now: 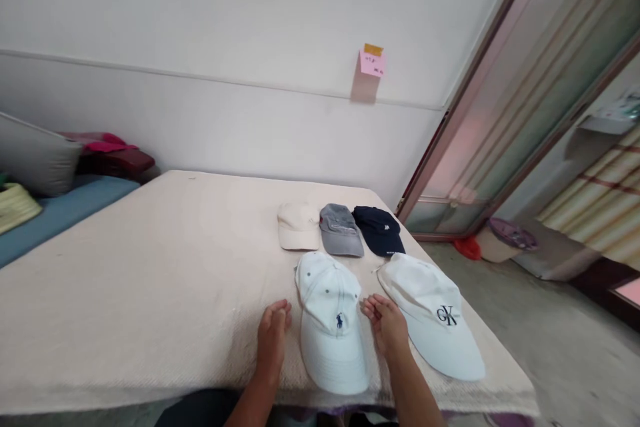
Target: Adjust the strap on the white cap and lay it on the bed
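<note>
The left hand point(273, 333) lies palm down on the cream bed cover point(150, 280), fingers loosely curled together, and grips nothing. Its fingertips sit just beside the left edge of a white cap with a small navy horse-rider logo point(330, 323); whether they touch the cap cannot be told. The right hand point(386, 325) rests on the other side of that same cap, also palm down, fingers bent and bunched, its fingertips at the cap's right edge near the crown. It too has hold of nothing. So the 2 hands flank the cap, 1 on each side, both relaxed rather than spread flat.

The cap lies crown away from the person and brim toward them, the brim reaching almost to the near edge of the bed. It has stitched eyelets on its panels and the logo at the front of the crown.

Just to the right of the right hand lies a second white cap with dark CK lettering point(433, 313), turned at a slant with its brim toward the bed's near right corner.

Farther back stands a row of 3 caps side by side: a cream cap point(299, 225), a grey cap point(341, 230) and a navy cap point(379, 230).

On the wall behind hangs a pink sticky note point(373, 61).
</note>
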The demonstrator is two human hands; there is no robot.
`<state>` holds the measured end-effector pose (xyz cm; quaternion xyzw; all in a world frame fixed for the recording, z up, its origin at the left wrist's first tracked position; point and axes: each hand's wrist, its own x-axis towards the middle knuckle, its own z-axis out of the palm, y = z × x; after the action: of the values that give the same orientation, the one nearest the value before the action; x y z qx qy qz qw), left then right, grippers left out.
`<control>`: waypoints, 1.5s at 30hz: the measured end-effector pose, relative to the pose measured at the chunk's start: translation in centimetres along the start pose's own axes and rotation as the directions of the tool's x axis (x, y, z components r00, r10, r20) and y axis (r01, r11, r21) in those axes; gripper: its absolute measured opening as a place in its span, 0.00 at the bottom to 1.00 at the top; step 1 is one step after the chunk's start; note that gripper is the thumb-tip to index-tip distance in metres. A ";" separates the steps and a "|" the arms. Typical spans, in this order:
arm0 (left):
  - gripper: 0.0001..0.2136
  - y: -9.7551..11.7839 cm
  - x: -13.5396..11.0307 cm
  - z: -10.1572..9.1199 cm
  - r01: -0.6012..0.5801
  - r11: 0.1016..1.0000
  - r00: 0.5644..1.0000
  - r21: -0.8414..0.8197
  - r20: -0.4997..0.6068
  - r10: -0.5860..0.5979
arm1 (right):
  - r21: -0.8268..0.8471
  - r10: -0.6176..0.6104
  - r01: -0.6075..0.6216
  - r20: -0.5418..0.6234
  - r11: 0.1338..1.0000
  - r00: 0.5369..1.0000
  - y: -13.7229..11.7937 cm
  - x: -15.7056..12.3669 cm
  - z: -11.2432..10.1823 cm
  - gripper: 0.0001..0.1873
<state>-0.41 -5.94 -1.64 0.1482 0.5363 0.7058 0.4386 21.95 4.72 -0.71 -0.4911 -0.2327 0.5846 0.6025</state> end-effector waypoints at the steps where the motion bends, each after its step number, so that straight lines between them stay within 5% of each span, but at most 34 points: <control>1: 0.08 0.2 -0.1 -0.3 0.002 1.000 1.000 0.001 -0.005 -0.002 | -0.001 -0.005 0.005 -0.013 1.000 1.000 0.2 -0.4 -0.1 0.14; 11: 0.11 3.7 -5.1 -7.5 0.017 0.993 1.000 0.120 0.018 -0.019 | -0.103 -0.027 0.013 -0.131 0.995 0.991 2.0 -5.8 -2.5 0.16; 14: 0.14 6.0 -7.4 -10.2 -0.179 0.954 0.980 0.241 0.127 0.152 | -0.147 -0.067 0.045 -0.151 0.988 0.986 2.9 -6.8 -3.0 0.16; 17: 0.10 8.0 -9.2 -13.5 -0.422 0.779 0.906 0.464 0.238 0.349 | -0.212 -0.104 0.068 -0.164 0.975 0.981 3.3 -7.0 -3.3 0.17; 23: 0.11 9.1 -10.6 -18.3 -0.603 0.569 0.793 0.559 0.349 0.498 | -0.313 -0.117 0.060 -0.166 0.948 0.979 3.2 -6.4 -3.3 0.18; 36: 0.09 9.3 -9.4 -18.8 -0.624 0.571 0.781 0.533 0.416 0.466 | -0.193 -0.124 0.084 -0.202 0.978 0.972 2.7 -7.9 -2.3 0.13; 45: 0.09 10.0 -9.7 -18.5 -0.534 0.696 0.845 0.480 0.336 0.417 | -0.127 -0.151 0.125 -0.224 0.984 0.963 3.1 -8.2 -2.1 0.18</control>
<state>-12.01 -25.49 2.70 0.4738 0.6133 0.5891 0.2290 20.57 -4.13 -1.86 -0.5715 -0.2265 0.4658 0.6365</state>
